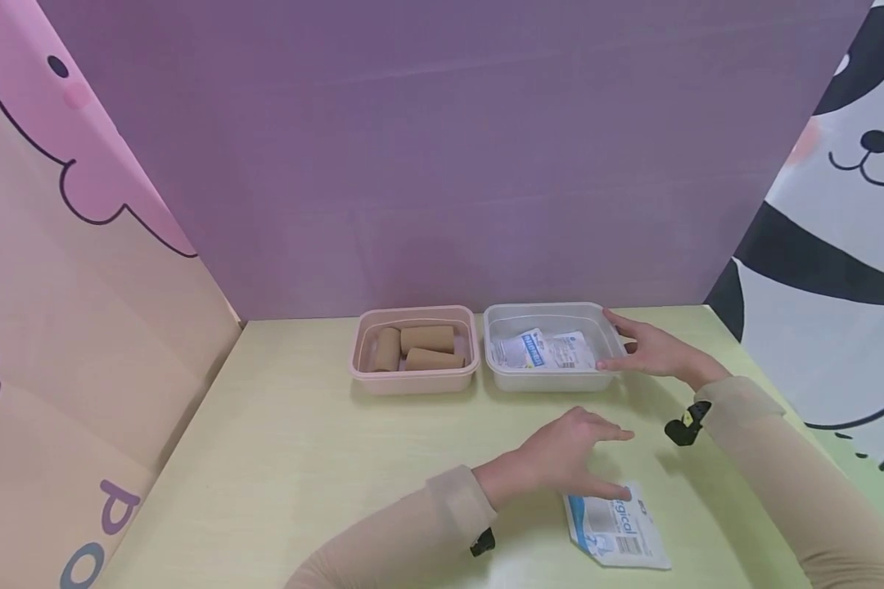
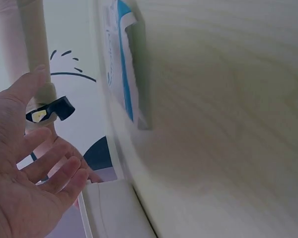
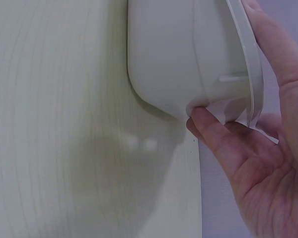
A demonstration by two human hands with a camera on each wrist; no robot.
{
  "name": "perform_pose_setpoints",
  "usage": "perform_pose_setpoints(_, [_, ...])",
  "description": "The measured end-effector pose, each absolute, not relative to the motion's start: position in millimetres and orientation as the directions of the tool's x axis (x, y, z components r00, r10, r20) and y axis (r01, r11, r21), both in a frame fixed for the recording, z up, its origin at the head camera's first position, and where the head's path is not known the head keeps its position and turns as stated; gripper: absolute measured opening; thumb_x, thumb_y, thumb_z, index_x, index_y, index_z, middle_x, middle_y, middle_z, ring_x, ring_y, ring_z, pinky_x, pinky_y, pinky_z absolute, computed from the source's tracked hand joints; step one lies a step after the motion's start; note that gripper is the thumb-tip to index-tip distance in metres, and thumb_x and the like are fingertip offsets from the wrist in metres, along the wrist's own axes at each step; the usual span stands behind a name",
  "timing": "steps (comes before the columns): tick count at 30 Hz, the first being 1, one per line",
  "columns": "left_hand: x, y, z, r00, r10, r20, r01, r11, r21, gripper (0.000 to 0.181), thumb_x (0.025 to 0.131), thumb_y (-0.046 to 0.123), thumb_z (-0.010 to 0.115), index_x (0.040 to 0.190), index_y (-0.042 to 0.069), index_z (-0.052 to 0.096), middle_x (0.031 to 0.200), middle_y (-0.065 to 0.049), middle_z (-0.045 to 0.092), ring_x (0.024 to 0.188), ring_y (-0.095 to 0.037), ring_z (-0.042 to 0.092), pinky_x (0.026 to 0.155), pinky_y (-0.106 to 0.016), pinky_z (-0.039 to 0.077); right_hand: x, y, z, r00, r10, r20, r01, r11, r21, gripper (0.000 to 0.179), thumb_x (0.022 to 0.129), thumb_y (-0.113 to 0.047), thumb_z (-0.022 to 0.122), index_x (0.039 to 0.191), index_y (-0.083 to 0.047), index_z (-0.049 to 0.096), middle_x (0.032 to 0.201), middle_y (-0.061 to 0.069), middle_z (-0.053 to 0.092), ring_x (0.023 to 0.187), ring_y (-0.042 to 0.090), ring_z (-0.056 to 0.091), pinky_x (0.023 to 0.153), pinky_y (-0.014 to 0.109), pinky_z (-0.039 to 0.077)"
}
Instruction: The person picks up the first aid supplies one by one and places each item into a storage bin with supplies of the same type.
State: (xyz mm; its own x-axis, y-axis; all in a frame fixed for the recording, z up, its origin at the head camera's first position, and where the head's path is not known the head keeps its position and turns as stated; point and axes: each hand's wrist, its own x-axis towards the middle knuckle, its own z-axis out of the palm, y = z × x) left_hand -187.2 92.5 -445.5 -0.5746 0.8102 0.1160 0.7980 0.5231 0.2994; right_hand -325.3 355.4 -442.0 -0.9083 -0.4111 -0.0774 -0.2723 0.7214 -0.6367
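My right hand [image 1: 651, 353] grips the right end of a white plastic container [image 1: 508, 381], thumb and fingers spread around its rim. In the right wrist view, fingertips [image 3: 206, 119] touch the container's outer wall. Inside it lie several small white-and-blue packets [image 1: 552, 350]. My left hand [image 1: 552, 458], fingers spread and holding nothing, hovers by a white-and-blue printed packet [image 1: 626, 536] on the table. In the head view its thumb overlaps the packet's top edge. The left wrist view shows the fingers loosely bent, apart from the packet [image 2: 121, 64].
Left of the white container stands a pink container [image 1: 412, 383] with several brown rolls [image 1: 427, 339] in it. Both are near the back edge of the pale yellow table [image 1: 280, 466], before a purple panel [image 1: 442, 164]. Printed panels flank the sides.
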Motion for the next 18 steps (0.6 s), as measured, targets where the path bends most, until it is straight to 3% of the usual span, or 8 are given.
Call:
perform_pose_setpoints(10, [-176, 100, -463, -0.538, 0.84, 0.072, 0.835, 0.52, 0.18, 0.077, 0.083, 0.07, 0.08, 0.148, 0.031, 0.064, 0.143, 0.018, 0.068, 0.128, 0.004, 0.06, 0.111, -0.007, 0.039, -325, 355, -439, -0.91, -0.404, -0.087, -0.266, 0.734, -0.625, 0.115, 0.093, -0.039, 0.083, 0.171, -0.004, 0.006, 0.171, 0.034, 0.024, 0.139, 0.061, 0.052, 0.111, 0.069, 0.048])
perform_pose_setpoints(18, [-170, 103, -473, -0.554, 0.833, -0.021, 0.823, 0.551, 0.139, 0.077, 0.084, 0.075, 0.076, 0.15, 0.038, 0.06, 0.149, 0.018, 0.062, 0.135, 0.0, 0.056, 0.116, -0.012, 0.039, -323, 354, -440, -0.911, -0.401, -0.097, -0.259, 0.74, -0.62, 0.115, 0.094, -0.04, 0.082, 0.171, -0.004, 0.005, 0.171, 0.035, 0.023, 0.141, 0.062, 0.049, 0.113, 0.071, 0.046])
